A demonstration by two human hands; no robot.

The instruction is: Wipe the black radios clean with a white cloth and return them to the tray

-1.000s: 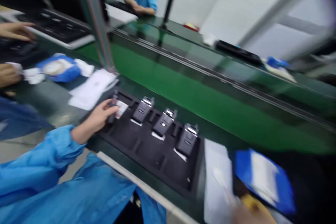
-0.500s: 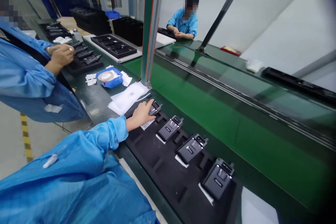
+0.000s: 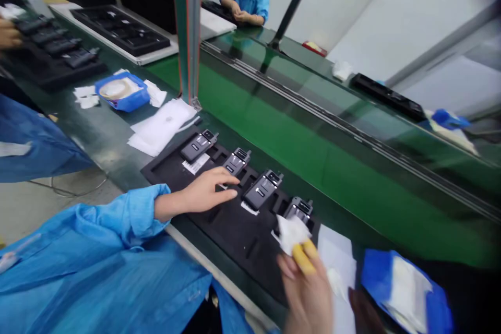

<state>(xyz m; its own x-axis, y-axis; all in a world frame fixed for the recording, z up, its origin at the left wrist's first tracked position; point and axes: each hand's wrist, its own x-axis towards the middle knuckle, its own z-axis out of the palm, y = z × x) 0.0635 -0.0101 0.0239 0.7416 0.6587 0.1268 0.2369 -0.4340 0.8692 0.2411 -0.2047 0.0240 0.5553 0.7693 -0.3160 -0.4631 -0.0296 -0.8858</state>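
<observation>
A black foam tray [image 3: 230, 229] lies on the bench edge with several small black devices standing in a row: the leftmost device [image 3: 198, 145], a second device [image 3: 236, 160], a third device [image 3: 262, 190] and a fourth device [image 3: 298, 209]. My left hand [image 3: 203, 194] rests open on the tray, fingertips just below the second device. My right hand [image 3: 307, 284], with a yellow finger cot, pinches a small white wipe [image 3: 291, 233] right in front of the fourth device.
A green conveyor belt [image 3: 313, 141] runs behind the tray. White sheets [image 3: 162, 126] and a blue dish [image 3: 122, 92] lie to the left, a blue packet [image 3: 407, 289] to the right. A co-worker's hand [image 3: 8, 35] works at another tray on the left; another person sits across the belt.
My left hand let go of the leftmost device and slid right to the second one. My right hand with the wipe came into view at the fourth device.
</observation>
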